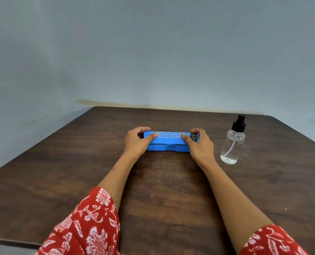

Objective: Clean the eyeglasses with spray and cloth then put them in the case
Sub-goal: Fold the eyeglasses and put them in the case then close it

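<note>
At the frame's centre we grip the closed blue case [168, 142] at both ends, left hand [137, 141] and right hand [199, 144] curled around it, its long axis left-to-right on the bench [79, 172], spray bottle [233, 144] just right.

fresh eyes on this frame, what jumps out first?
The bright blue plastic eyeglass case with white print, lying closed mid-table on the dark wooden table, gripped at its ends by the left hand and right hand. Next, the clear spray bottle with a black pump top standing upright to its right, apart from it.
</note>
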A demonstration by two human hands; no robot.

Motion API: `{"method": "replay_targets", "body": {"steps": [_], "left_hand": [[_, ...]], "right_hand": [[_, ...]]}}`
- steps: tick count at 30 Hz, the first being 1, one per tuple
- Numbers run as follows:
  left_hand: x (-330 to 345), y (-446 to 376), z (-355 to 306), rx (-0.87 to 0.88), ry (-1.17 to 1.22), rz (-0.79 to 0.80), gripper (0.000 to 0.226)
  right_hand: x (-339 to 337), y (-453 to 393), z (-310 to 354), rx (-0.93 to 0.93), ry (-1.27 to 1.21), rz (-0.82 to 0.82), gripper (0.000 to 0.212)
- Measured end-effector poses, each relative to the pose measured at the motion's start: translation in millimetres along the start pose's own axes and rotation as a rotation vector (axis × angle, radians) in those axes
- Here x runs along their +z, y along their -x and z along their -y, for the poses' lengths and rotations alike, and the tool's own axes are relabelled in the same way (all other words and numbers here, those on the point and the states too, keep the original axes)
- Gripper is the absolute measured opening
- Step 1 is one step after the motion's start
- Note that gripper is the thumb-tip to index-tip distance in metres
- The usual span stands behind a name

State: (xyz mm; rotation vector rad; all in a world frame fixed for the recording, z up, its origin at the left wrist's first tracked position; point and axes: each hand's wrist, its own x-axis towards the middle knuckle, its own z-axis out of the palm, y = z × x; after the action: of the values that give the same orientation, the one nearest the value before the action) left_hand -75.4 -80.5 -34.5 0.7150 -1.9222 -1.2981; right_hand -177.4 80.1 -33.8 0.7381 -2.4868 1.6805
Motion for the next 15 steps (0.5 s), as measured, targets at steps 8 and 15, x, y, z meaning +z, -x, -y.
{"method": "replay_targets", "body": {"steps": [8, 15], "left_hand": [[-0.6, -3.0, 2.4, 0.003, 0.011, 0.014, 0.040], [-4.0, -5.3, 5.8, -0.014, 0.005, 0.055, 0.040]], "right_hand": [[-2.3, -0.4, -0.9, -0.004, -0.028, 0.004, 0.046], [-3.9, -1.1, -2.5, -0.001, -0.005, 0.002, 0.047]]}}
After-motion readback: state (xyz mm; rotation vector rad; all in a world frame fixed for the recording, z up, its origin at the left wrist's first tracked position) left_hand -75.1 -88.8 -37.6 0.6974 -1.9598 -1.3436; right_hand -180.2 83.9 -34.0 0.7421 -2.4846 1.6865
